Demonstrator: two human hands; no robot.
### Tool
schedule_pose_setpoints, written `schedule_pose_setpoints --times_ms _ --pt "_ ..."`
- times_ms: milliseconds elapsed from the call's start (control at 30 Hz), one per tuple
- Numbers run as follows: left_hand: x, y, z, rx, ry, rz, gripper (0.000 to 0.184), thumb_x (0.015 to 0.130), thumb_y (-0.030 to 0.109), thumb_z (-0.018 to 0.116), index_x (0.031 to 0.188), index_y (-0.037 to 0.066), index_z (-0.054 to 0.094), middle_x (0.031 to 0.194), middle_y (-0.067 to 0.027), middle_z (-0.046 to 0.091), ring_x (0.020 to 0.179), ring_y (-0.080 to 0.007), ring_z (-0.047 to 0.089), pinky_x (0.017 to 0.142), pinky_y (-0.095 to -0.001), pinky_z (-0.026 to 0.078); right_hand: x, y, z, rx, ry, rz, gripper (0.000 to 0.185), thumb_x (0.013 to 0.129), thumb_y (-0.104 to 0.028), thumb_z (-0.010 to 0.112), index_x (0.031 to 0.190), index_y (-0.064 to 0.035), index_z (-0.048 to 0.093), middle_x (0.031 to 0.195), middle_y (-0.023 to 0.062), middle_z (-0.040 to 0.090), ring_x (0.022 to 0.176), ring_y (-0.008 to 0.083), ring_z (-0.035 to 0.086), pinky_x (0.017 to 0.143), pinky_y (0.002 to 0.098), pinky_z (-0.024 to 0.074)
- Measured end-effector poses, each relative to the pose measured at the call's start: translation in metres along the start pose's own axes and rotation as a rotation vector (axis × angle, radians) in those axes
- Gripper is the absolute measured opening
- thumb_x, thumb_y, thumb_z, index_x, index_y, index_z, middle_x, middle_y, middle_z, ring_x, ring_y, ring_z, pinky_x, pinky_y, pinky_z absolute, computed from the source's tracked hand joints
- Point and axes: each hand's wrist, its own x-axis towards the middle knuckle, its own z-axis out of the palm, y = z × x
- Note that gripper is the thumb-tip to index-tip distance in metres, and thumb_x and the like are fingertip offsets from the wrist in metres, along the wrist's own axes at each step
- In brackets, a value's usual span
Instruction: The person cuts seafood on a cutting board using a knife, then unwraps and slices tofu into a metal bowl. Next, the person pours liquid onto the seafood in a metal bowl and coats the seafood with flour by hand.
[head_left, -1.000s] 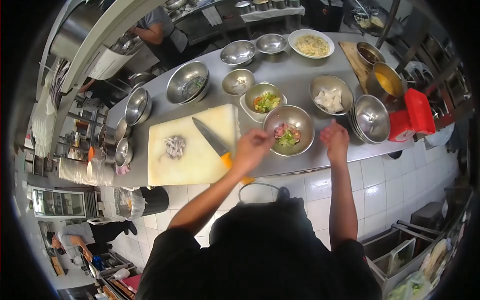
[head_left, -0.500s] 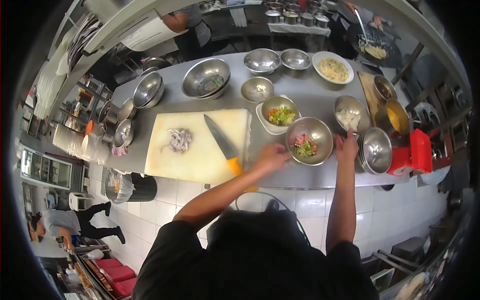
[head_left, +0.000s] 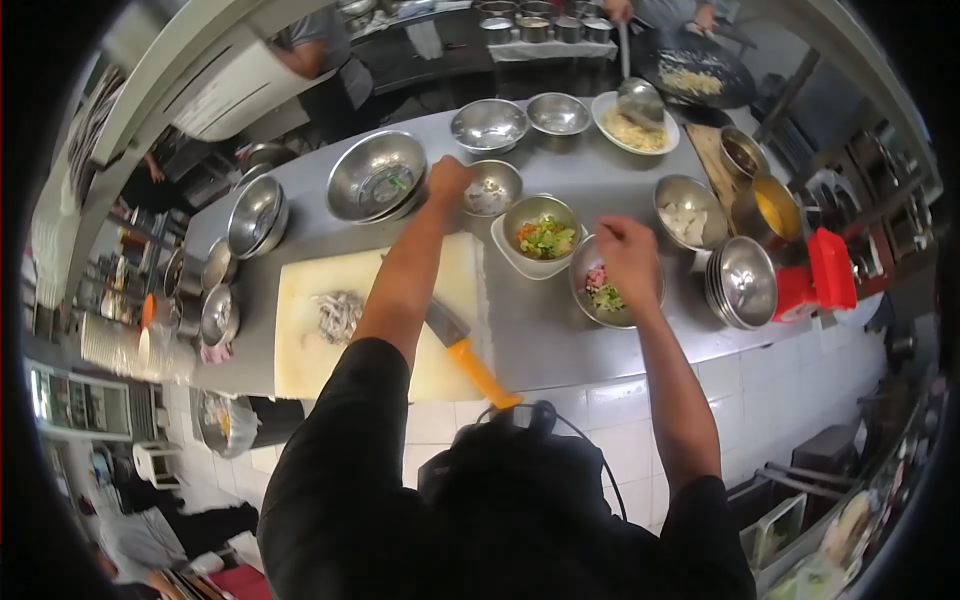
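Observation:
My left hand (head_left: 450, 178) reaches to the left rim of a small steel bowl (head_left: 490, 190) with pale bits in it; its fingers look closed at the rim. My right hand (head_left: 627, 258) hangs over a steel bowl (head_left: 612, 315) of pink and green pieces, fingers curled, and what they hold is too small to tell. Between the hands stands a bowl of chopped green and orange vegetables (head_left: 545, 235). A knife with a yellow handle (head_left: 482, 373) lies across the right side of the white cutting board (head_left: 300, 290), right of a pile of pale strips (head_left: 338, 316).
Large steel bowls (head_left: 375, 175) stand at the back left. A bowl of white pieces (head_left: 688, 215), stacked bowls (head_left: 742, 283) and a red scale (head_left: 828, 270) are at the right. Beyond the table, a co-worker's hand (head_left: 618, 10) holds a ladle (head_left: 640, 100) over a noodle plate (head_left: 610, 128).
My left hand has moved from the pink-and-green bowl to the small bowl farther back. My right hand has come from the white-piece bowl to above the pink-and-green one. A ladle has appeared over the plate.

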Motion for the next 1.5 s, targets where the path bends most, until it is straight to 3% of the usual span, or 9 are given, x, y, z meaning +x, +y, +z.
schedule_pose_setpoints --times_ms 133,267,300,467,600,833,967,1200,1500 --pt "0.012 -0.007 0.009 0.093 0.006 0.022 0.052 0.070 0.041 0.067 0.099 -0.002 0.062 0.106 -0.0234 0.062 0.101 -0.0361 0.060 0.087 -0.0419 0.048 -0.018 -0.011 0.028 0.140 -0.023 0.032 0.020 0.080 -0.013 0.064 0.095 -0.0009 0.067 0.077 0.0082 0.067 0.067 0.0118 0.061 0.065 0.0261 0.0470" --pt "0.066 -0.049 0.001 0.949 0.160 0.771 0.027 0.071 0.036 0.065 0.076 0.010 0.069 0.085 -0.0169 0.065 0.077 -0.0312 0.065 0.063 -0.0415 0.050 -0.051 -0.016 0.018 0.231 0.161 -0.067 0.012 0.078 -0.007 0.061 0.086 0.0004 0.065 0.074 0.0155 0.064 0.065 0.0227 0.062 0.062 0.0303 0.0467" --pt "0.042 -0.034 -0.028 0.825 0.202 0.780 0.028 0.071 0.038 0.065 0.075 0.010 0.069 0.083 -0.0178 0.065 0.077 -0.0309 0.065 0.060 -0.0406 0.050 -0.060 -0.018 0.012 0.264 0.162 -0.028 0.012 0.077 -0.007 0.061 0.086 0.0007 0.064 0.074 0.0152 0.064 0.064 0.0220 0.061 0.062 0.0300 0.0465" --pt "0.041 -0.031 -0.111 0.209 0.160 0.446 0.035 0.066 0.026 0.060 0.092 0.003 0.067 0.093 -0.0201 0.067 0.087 -0.0354 0.065 0.076 -0.0403 0.051 -0.102 -0.007 -0.016 0.433 0.168 0.075 0.012 0.084 -0.010 0.062 0.090 -0.0005 0.065 0.080 0.0041 0.065 0.069 0.0109 0.058 0.065 0.0238 0.0468" --pt "-0.063 0.013 -0.162 -0.464 -0.143 0.450 0.015 0.072 0.007 0.060 0.086 0.003 0.059 0.069 -0.0054 0.059 0.064 -0.0130 0.058 0.056 -0.0260 0.049 -0.150 0.009 -0.058 0.547 0.150 0.248 0.015 0.085 -0.012 0.062 0.093 0.0004 0.064 0.080 0.0024 0.063 0.068 0.0096 0.057 0.063 0.0228 0.0464" --pt "-0.299 0.118 -0.092 -0.442 -0.617 0.377 0.019 0.072 0.000 0.064 0.087 0.008 0.056 0.063 0.0024 0.052 0.050 -0.0046 0.046 0.044 -0.0209 0.041 -0.247 0.051 -0.171 0.672 0.171 0.487 0.033 0.086 -0.029 0.064 0.091 0.0030 0.061 0.067 0.0037 0.058 0.058 0.0090 0.054 0.054 0.0241 0.0444" --pt "-0.411 0.157 -0.021 -0.602 -0.868 0.255 0.022 0.071 -0.003 0.063 0.089 0.008 0.055 0.071 0.0012 0.053 0.058 -0.0083 0.052 0.048 -0.0232 0.045 -0.286 0.069 -0.217 0.586 0.128 0.568 0.056 0.082 -0.039 0.067 0.114 0.0036 0.048 0.083 0.0106 0.060 0.059 0.0145 0.058 0.053 0.0274 0.0479" --pt "-0.460 0.168 0.021 -0.795 -1.055 0.111 0.028 0.082 0.007 0.065 0.106 0.002 0.051 0.093 -0.0098 0.060 0.071 -0.0202 0.061 0.061 -0.0319 0.055 -0.270 0.132 -0.262 0.371 0.214 0.566 0.017 0.079 -0.010 0.058 0.090 0.0013 0.054 0.065 0.0123 0.060 0.055 0.0181 0.060 0.050 0.0315 0.0467" --pt "-0.385 0.105 -0.032 -1.021 -0.491 0.032 0.008 0.086 0.009 0.061 0.090 0.002 0.062 0.083 -0.0089 0.064 0.063 -0.0144 0.061 0.057 -0.0258 0.052 -0.146 0.192 -0.461 0.406 0.969 0.318 0.020 0.080 -0.006 0.058 0.091 0.0042 0.044 0.064 0.0127 0.055 0.050 0.0208 0.056 0.043 0.0329 0.0478"
